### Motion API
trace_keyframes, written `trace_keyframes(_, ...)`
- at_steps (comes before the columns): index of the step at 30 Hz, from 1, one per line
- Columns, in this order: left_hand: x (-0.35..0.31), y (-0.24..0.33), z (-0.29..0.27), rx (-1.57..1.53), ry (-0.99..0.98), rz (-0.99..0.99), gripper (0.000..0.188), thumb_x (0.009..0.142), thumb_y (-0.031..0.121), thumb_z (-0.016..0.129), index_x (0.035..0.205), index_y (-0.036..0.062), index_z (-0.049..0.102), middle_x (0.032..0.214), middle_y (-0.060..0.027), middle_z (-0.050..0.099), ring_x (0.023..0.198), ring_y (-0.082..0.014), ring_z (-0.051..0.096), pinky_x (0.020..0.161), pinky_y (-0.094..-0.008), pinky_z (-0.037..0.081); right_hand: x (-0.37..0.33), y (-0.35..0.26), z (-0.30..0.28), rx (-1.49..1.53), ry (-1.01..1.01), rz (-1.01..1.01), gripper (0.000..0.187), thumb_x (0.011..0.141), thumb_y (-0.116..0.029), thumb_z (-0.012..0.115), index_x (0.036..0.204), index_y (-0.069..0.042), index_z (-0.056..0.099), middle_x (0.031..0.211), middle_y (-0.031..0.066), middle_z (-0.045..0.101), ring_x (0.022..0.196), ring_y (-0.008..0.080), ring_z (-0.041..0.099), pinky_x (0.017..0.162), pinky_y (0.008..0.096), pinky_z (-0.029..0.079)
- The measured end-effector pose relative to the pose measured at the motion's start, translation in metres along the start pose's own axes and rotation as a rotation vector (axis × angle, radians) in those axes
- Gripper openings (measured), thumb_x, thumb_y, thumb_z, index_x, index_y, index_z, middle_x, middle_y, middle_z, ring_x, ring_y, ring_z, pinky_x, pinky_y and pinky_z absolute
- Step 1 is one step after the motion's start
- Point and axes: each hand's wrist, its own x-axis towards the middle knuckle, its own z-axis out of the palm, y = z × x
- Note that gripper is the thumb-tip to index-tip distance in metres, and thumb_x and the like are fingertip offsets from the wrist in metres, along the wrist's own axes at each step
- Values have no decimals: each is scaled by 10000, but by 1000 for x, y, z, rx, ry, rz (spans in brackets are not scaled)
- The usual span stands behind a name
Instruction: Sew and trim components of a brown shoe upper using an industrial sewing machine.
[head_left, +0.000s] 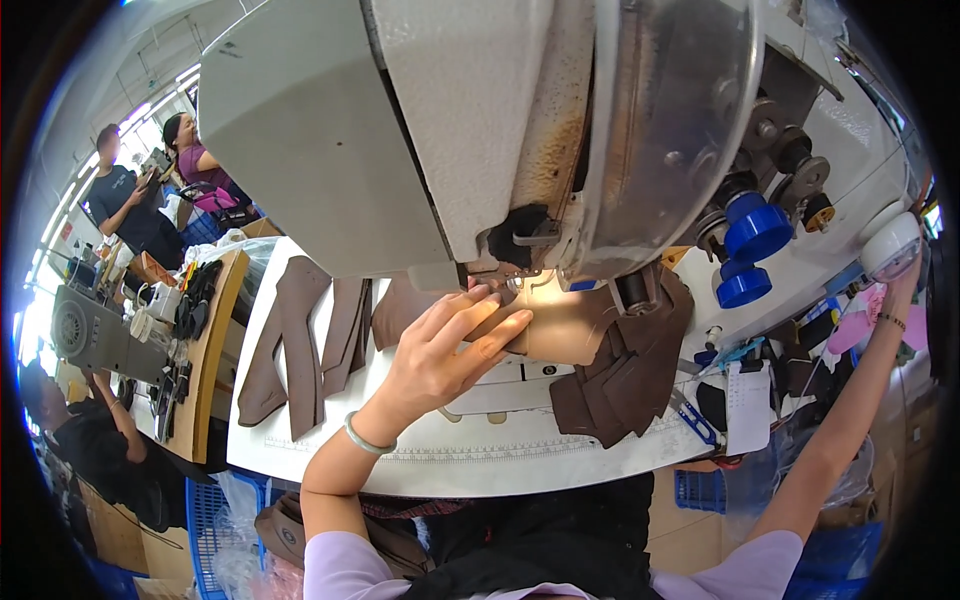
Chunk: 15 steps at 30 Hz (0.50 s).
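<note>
My left hand (437,355) lies with fingers stretched and slightly apart on a brown leather-like piece (565,330) under the sewing machine's (460,110) needle area. A lamp lights that piece brightly; the fingertips are close to the presser foot (515,284). My right arm reaches far out to the right, where my right hand (908,272) is on the white handwheel (890,247). Its fingers are mostly hidden behind the wheel. Overlapping brown pieces (640,375) lie right of the needle, and long brown strips (300,345) lie to the left.
Blue thread-tension knobs (755,228) stick out of the machine head. Blue-handled snips (695,420) and a white tag (748,405) lie at the table's right. Two people (130,195) stand in the far left background; another person (95,440) sits at a machine. A blue basket (207,520) stands below left.
</note>
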Motion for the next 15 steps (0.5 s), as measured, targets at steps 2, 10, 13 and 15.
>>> trace_keyframes(2,0,0,0,-3,11,4,469,632,121,717,1093,91,638,988,-79,543,913,-259,592,779,-362,530,17,-1,-15,0,6,-5,399,929,-342,499,1179,-33,536,1117,61,577,1024,174,540,894,312,421)
trace_keyframes(10,-1,-1,-2,-11,-1,9,470,632,118,717,1093,79,633,990,-87,539,921,-267,592,756,-364,525,28,2,-30,18,18,-4,397,930,-337,500,1180,-30,533,1117,63,575,1023,178,538,895,314,420)
trace_keyframes(13,0,-1,-1,-11,-19,3,472,630,113,718,1092,74,632,994,-89,537,925,-269,591,753,-364,525,14,12,-21,31,21,8,396,930,-335,500,1180,-29,532,1117,63,574,1023,179,538,896,315,419)
trace_keyframes(15,-2,-1,-2,-28,-6,8,474,628,110,718,1093,72,632,997,-90,535,927,-270,590,752,-363,525,23,-4,-29,28,27,-12,396,930,-333,500,1180,-28,532,1117,64,573,1023,180,537,896,315,419)
